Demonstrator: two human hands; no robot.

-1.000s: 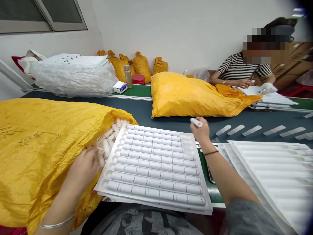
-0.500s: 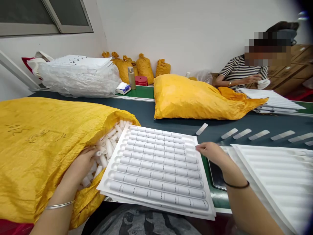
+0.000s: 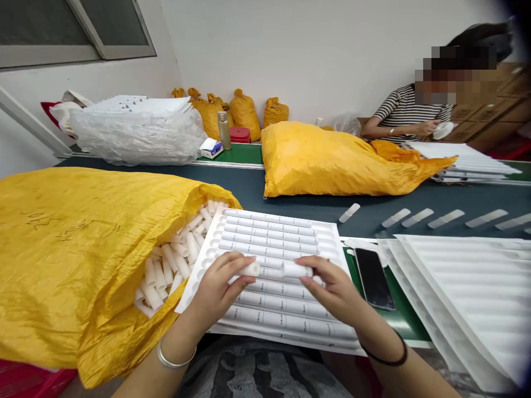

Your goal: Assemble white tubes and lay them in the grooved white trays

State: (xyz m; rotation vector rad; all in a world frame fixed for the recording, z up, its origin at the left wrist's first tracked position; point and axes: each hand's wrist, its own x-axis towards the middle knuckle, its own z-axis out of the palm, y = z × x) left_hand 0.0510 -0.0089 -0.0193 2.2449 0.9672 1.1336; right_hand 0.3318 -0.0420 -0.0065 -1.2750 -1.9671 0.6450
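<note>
My left hand (image 3: 219, 287) pinches a small white tube (image 3: 252, 269) between thumb and fingers. Facing it, my right hand (image 3: 334, 284) grips another white tube (image 3: 292, 270), with a small gap between the two ends. Both hands are above a white grooved tray (image 3: 329, 228), whose rows hold printed white tubes (image 3: 269, 240). To the left, an open yellow sack (image 3: 124, 221) lies on its side, with many loose white tubes (image 3: 170, 257) in its mouth.
Stacked white grooved trays (image 3: 460, 287) and a phone (image 3: 374, 279) are on the right. Several translucent pieces (image 3: 446, 219) lie along the dark belt (image 3: 249, 190). Beyond are a full yellow sack (image 3: 332, 160) and a person (image 3: 409, 113) holding something white.
My left hand has come out of the sack with a tube. My right hand has moved left from the tray's right edge, now holding a tube near the left one.
</note>
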